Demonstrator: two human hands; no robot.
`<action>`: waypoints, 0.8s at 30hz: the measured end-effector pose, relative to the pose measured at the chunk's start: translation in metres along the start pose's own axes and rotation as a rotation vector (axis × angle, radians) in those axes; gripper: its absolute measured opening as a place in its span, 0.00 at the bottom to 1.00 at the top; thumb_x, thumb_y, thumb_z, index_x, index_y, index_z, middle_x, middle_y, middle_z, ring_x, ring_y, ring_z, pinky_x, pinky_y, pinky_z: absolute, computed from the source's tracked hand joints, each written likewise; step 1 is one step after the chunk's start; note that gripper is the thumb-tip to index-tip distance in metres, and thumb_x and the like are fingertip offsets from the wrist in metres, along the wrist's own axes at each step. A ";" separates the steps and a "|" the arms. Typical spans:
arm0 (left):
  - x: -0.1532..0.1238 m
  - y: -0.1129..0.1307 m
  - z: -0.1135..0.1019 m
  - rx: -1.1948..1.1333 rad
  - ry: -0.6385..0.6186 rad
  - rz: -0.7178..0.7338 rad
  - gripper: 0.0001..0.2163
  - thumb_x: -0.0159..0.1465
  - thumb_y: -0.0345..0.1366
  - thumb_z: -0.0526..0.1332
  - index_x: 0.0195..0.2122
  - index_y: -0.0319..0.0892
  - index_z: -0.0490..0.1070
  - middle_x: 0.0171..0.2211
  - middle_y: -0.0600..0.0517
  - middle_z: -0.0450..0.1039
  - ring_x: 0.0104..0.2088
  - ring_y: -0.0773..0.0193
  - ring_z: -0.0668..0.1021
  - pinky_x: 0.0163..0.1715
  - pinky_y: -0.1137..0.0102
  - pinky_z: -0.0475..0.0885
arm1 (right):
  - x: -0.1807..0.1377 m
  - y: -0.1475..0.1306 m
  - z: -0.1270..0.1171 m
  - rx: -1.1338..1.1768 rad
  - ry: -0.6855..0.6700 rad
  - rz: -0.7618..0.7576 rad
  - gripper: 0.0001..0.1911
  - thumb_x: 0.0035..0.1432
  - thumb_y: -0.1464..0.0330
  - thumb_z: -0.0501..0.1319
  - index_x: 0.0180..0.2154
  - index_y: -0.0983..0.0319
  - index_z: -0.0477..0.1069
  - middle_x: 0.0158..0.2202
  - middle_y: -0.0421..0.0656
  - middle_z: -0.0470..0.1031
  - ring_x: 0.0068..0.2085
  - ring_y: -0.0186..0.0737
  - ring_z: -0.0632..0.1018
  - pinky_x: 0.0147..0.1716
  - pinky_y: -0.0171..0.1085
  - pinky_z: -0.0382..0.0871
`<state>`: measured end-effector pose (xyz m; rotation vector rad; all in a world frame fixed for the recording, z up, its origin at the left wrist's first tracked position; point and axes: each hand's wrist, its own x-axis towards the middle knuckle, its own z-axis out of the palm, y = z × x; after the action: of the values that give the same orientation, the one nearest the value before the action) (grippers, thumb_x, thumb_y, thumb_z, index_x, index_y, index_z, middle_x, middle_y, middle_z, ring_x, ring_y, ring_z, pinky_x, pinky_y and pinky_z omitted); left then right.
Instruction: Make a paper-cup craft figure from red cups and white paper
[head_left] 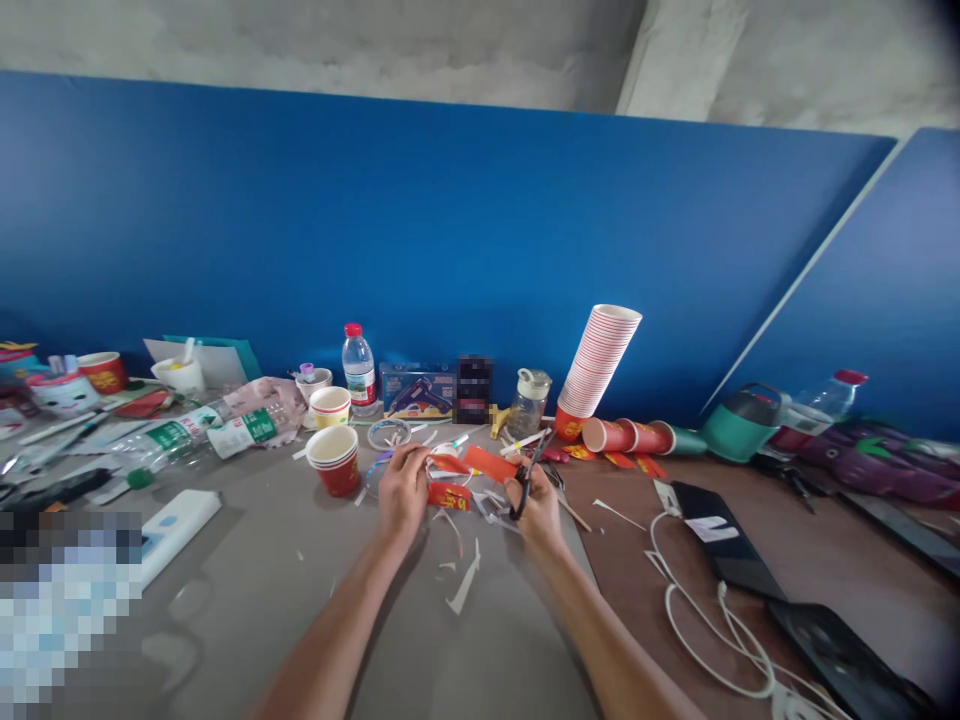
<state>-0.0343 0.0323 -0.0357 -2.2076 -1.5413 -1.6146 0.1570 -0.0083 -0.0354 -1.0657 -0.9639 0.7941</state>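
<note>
My left hand [403,490] is closed on a strip of red paper [491,463] with yellow markings on its lower piece [450,496]. The strip stretches across toward my right hand [538,508], whose fingers are wrapped round the dark handles of a pair of scissors [523,490]. The scissor blades point up and away, beside the strip's right end. Whether the blades touch the paper I cannot tell. White paper scraps [466,580] lie on the grey table below my hands. A stack of red paper cups [334,462] stands just left of my left hand.
Behind my hands stand a water bottle [359,372], a glass jar [528,402] and a tall leaning stack of paper cups [600,360]. Red cups [626,436] lie on their sides to the right, near phones [726,540] and a white cable [679,620]. Plastic bottles [169,440] lie left.
</note>
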 end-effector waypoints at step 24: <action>-0.006 0.043 0.002 -0.852 -0.495 -0.719 0.16 0.56 0.50 0.60 0.29 0.39 0.69 0.23 0.53 0.72 0.19 0.69 0.71 0.20 0.74 0.62 | -0.006 0.003 0.003 -0.068 -0.089 -0.116 0.13 0.48 0.65 0.60 0.38 0.60 0.68 0.25 0.35 0.65 0.23 0.31 0.65 0.22 0.32 0.60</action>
<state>-0.0032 0.0070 -0.0197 -2.8060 -2.2960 -2.4038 0.1516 -0.0121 -0.0396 -1.0302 -1.1248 0.7222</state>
